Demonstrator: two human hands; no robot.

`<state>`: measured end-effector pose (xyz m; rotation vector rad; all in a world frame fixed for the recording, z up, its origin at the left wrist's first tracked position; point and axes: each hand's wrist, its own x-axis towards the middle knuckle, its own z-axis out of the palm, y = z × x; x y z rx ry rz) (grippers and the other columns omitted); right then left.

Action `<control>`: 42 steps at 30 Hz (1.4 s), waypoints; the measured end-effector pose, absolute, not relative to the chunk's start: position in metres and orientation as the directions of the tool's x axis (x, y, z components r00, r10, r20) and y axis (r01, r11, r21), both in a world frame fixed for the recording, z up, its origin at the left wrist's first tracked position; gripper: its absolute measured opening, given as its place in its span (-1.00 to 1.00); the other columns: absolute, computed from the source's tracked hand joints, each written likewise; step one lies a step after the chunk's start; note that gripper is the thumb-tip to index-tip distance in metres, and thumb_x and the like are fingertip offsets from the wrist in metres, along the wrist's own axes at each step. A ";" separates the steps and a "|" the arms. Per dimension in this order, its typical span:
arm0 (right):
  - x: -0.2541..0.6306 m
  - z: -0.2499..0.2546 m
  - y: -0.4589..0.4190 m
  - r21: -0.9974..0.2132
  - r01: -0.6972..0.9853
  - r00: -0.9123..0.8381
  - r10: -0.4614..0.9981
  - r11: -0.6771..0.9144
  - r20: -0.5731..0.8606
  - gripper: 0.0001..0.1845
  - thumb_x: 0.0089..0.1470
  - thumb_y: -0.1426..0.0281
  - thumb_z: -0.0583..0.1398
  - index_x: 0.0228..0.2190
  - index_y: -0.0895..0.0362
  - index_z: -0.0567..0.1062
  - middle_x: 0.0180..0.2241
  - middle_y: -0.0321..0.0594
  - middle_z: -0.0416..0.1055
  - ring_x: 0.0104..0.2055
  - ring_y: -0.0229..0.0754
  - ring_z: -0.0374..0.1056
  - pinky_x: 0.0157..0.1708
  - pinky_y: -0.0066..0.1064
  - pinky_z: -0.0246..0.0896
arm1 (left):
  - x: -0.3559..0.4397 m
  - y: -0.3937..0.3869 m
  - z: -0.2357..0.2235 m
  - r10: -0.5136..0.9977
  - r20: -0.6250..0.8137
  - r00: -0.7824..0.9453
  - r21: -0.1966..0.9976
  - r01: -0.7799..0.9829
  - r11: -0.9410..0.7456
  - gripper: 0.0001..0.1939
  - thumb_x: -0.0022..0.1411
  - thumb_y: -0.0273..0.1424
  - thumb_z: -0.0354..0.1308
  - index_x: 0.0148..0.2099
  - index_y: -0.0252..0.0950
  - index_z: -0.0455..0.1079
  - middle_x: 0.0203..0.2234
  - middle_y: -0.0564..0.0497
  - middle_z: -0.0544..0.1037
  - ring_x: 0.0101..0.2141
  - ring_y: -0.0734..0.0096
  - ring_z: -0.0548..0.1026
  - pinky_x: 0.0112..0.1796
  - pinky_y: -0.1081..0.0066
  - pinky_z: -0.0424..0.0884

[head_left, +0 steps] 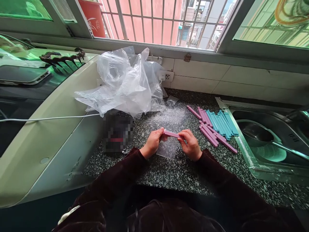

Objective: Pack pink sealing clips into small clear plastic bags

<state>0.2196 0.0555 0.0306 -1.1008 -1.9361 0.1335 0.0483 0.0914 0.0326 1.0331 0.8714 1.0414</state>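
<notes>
Pinching a pink stick [172, 134] by its ends — left hand [152, 142] and right hand [190, 145] angled inward.

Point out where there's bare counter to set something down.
Bare counter shows between the left sleeve and right sleeve, in front of the clear packet. Another patch lies between the right sleeve, the pink sticks and the sink. Crowded: back left, with plastic bags; right, where pink and blue sticks crowd together.

No legible text, label, brand, number or sign on anything.
</notes>
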 end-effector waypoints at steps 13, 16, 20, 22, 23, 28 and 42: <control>0.218 0.029 0.057 -0.424 0.630 -0.240 0.683 0.650 0.690 -0.89 0.09 0.51 0.08 -0.29 0.13 0.31 -0.36 -0.18 0.25 -0.32 -0.22 0.25 -0.37 -0.38 0.29 | 0.049 0.089 0.038 0.962 -0.122 0.244 0.931 -0.307 0.196 -0.55 0.16 -0.17 0.03 -0.67 -0.34 0.27 -0.77 0.07 0.32 -0.65 0.55 0.20 -0.49 0.46 0.12; 0.219 0.028 0.057 -0.416 0.634 -0.241 0.677 0.652 0.695 -0.89 0.09 0.50 0.09 -0.29 0.13 0.32 -0.36 -0.17 0.26 -0.31 -0.21 0.26 -0.35 -0.36 0.30 | 0.049 0.089 0.037 0.963 -0.119 0.243 0.933 -0.305 0.193 -0.56 0.15 -0.16 0.04 -0.65 -0.34 0.30 -0.76 0.07 0.34 -0.64 0.55 0.21 -0.50 0.46 0.12; 0.220 0.029 0.057 -0.402 0.640 -0.241 0.668 0.655 0.704 -0.90 0.09 0.49 0.09 -0.29 0.13 0.33 -0.36 -0.17 0.26 -0.31 -0.21 0.26 -0.34 -0.35 0.30 | 0.049 0.089 0.035 0.962 -0.115 0.246 0.937 -0.295 0.188 -0.55 0.12 -0.13 0.05 -0.65 -0.34 0.30 -0.76 0.07 0.34 -0.64 0.54 0.21 -0.50 0.46 0.13; 0.219 0.029 0.057 -0.401 0.642 -0.237 0.666 0.654 0.707 -0.90 0.09 0.49 0.09 -0.29 0.13 0.33 -0.35 -0.17 0.27 -0.31 -0.21 0.27 -0.35 -0.36 0.30 | 0.049 0.090 0.034 0.961 -0.122 0.248 0.937 -0.290 0.194 -0.55 0.11 -0.11 0.05 -0.64 -0.34 0.30 -0.75 0.07 0.34 -0.64 0.54 0.21 -0.50 0.46 0.13; 0.219 0.029 0.057 -0.400 0.644 -0.235 0.666 0.652 0.708 -0.90 0.09 0.50 0.09 -0.29 0.13 0.33 -0.35 -0.17 0.27 -0.31 -0.22 0.27 -0.35 -0.36 0.30 | 0.049 0.090 0.033 0.961 -0.123 0.249 0.937 -0.290 0.195 -0.55 0.11 -0.10 0.06 -0.63 -0.34 0.30 -0.75 0.07 0.34 -0.64 0.54 0.22 -0.50 0.46 0.13; 0.218 0.029 0.058 -0.403 0.649 -0.220 0.666 0.645 0.713 -0.91 0.09 0.49 0.09 -0.30 0.14 0.34 -0.35 -0.16 0.29 -0.28 -0.20 0.28 -0.33 -0.35 0.30 | 0.049 0.093 0.025 0.965 -0.101 0.243 0.946 -0.276 0.169 -0.52 0.04 -0.03 0.09 -0.62 -0.35 0.30 -0.74 0.07 0.35 -0.63 0.55 0.22 -0.50 0.46 0.12; 0.218 0.027 0.062 -0.449 0.623 -0.176 0.674 0.640 0.717 -0.91 0.10 0.47 0.10 -0.30 0.13 0.36 -0.35 -0.16 0.32 -0.27 -0.20 0.29 -0.30 -0.33 0.33 | 0.051 0.093 0.034 0.953 -0.219 0.208 0.935 -0.235 0.266 -0.55 0.05 -0.05 0.10 -0.60 -0.35 0.30 -0.76 0.09 0.32 -0.66 0.57 0.20 -0.56 0.48 0.10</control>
